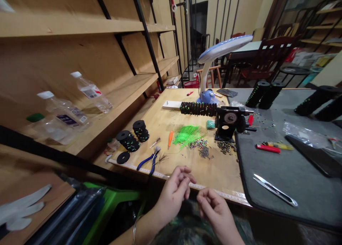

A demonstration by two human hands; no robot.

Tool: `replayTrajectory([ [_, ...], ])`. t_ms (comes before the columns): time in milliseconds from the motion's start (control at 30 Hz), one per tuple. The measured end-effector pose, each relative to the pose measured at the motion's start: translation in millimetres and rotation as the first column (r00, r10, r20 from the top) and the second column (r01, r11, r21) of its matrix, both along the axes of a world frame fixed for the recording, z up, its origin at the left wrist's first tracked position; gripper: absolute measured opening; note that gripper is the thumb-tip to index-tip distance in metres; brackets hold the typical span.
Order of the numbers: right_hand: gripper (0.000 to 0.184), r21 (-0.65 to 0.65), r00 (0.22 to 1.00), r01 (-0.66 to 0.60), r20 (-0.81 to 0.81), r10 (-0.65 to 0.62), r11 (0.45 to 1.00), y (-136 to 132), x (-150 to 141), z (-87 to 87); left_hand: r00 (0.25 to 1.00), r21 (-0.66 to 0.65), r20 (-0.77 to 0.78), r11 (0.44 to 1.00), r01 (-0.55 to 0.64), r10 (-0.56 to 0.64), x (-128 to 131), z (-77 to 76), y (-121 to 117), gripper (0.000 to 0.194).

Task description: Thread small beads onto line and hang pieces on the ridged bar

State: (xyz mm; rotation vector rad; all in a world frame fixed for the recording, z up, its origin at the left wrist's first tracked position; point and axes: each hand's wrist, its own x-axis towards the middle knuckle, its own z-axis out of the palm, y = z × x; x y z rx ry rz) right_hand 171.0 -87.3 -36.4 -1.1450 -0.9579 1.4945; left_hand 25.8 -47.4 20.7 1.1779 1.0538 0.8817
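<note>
Left hand (173,193), right hand (216,211) — apart, curled, beside the measuring tape (149,172) — bottle labels (91,91) unreadable.

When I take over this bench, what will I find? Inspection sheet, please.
surface: wooden board beside a grey mat, both holding items.
job's things: black tube studded with beads on a small black winder; green bristles, loose beads and blue pliers on the board.
clutter: red lighter and steel tool on the mat; plastic bottles on a shelf.
grips: left hand and right hand curled at the board's near edge, nothing visible in them.
cables: nothing seen.
surroundings: wooden shelves at left, desk lamp behind the board, table and chairs beyond.
</note>
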Motion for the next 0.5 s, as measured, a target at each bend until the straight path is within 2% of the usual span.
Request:
replayTrajectory([
  [100,0.044,-0.131,0.985,0.11,-0.116,-0.126,0.985,0.1,0.5,-10.0,1.0,-0.089,0.003,0.996,0.006,-0.006,0.4,-9.7,-7.4,0.033],
  [233,0.043,-0.149,0.96,0.181,-0.189,-0.208,0.972,-0.3,0.8,-10.4,0.99,-0.199,0.054,0.97,0.141,-0.133,7.0,-21.5,-21.3,0.04],
  [333,0.042,-0.173,0.946,0.185,-0.235,-0.223,0.967,-1.2,0.5,-5.6,0.98,-0.216,0.079,0.956,0.197,-0.184,14.2,-31.6,-25.4,0.037],
  [500,0.043,-0.219,0.924,0.197,-0.284,-0.256,0.956,-1.8,0.2,-0.8,0.986,-0.166,-0.013,0.972,0.164,-0.169,15.1,-43.2,-24.8,0.036],
])
